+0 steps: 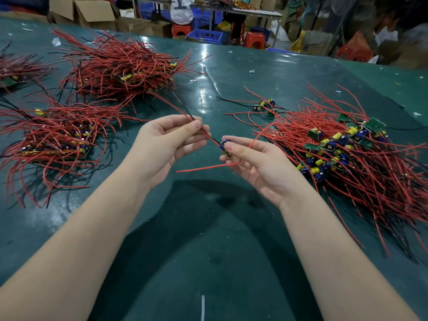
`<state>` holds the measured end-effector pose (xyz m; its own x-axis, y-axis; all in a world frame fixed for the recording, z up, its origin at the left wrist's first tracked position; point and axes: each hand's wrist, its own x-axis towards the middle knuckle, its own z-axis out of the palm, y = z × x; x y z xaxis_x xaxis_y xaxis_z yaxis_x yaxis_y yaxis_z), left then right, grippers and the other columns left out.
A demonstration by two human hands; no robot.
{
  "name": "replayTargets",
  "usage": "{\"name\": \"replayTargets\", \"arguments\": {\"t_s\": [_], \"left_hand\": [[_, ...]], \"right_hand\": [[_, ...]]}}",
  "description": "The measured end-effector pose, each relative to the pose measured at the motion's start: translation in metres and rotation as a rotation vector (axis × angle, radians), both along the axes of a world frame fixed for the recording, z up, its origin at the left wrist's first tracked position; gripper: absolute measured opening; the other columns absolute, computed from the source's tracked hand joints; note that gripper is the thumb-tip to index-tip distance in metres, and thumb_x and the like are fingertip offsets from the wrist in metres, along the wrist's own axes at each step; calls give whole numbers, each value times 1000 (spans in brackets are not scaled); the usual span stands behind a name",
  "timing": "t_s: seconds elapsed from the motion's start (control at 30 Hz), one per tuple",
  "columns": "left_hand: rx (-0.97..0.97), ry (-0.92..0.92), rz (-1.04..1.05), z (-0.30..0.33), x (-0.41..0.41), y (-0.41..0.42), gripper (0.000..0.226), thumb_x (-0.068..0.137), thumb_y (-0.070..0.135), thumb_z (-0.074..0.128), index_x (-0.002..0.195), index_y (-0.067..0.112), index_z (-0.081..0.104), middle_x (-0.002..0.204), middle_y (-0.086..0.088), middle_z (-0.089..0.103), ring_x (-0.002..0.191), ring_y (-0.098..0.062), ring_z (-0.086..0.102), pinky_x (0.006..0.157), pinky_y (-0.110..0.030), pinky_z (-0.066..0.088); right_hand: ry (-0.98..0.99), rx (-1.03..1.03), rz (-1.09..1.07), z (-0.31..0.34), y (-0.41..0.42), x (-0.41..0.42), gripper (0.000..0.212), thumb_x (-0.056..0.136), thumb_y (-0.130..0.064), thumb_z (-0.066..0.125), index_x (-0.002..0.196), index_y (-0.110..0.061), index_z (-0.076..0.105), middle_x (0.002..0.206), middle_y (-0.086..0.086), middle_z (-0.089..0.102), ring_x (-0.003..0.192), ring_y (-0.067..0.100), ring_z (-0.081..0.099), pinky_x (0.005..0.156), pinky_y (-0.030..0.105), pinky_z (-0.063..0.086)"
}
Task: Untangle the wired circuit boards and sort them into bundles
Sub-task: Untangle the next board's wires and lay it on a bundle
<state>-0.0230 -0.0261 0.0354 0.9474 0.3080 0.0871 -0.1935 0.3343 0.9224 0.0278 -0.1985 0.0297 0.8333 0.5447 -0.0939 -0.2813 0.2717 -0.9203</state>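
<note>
Here the right hand (252, 163) pinches a small circuit board (225, 144) between thumb and forefinger, its other fingers loosely curled, while the left hand (171, 140) closes thumb and forefinger on the board's red and black leads (206, 133), drawn taut between the two. The board looks light and rigid, its capacitors likely easy to bend, so the edges seem the safer hold; the wires appear soft and springy, prone to snag. Outward, the tangled pile (347, 156) lies at right on the green table (231, 262), sorted bundles (58, 135) at left.
</note>
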Motion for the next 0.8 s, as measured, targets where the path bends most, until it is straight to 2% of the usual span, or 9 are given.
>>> {"name": "replayTargets", "arguments": {"t_s": [0.1,0.27,0.43,0.57,0.8], "left_hand": [[-43,33,14,-2,1,0,7,90,3,60,89,6,66,82,-9,75,78,-16,73,67,-20,56],[-157,51,-19,0,1,0,5,89,5,61,87,6,66,83,-8,75,80,-13,72,66,-15,55],[-86,5,-52,1,-1,-2,3,86,7,63,85,7,66,85,-8,75,80,-14,72,67,-16,55],[53,-3,-96,0,-3,-7,9,76,18,67,84,13,66,87,-4,76,84,-11,72,69,-17,54],[77,3,-94,1,-4,-10,12,74,17,67,86,12,67,85,-4,76,79,-10,71,66,-16,53]], "right_hand": [[-115,-34,-49,-2,1,-1,15,78,-1,70,92,-7,72,78,6,72,68,16,69,65,18,53],[-251,-78,-66,0,1,-4,17,82,3,68,94,-9,70,77,3,72,68,18,69,66,22,54],[-284,-111,-33,4,3,-8,16,84,2,65,91,-11,70,69,-4,67,60,12,62,61,21,53],[-328,-182,-74,5,5,-12,14,81,-1,70,79,-16,72,67,1,68,54,11,61,55,19,50],[-441,-266,-114,3,5,-12,14,82,3,69,76,-10,70,59,0,66,51,9,62,55,19,52]]}}
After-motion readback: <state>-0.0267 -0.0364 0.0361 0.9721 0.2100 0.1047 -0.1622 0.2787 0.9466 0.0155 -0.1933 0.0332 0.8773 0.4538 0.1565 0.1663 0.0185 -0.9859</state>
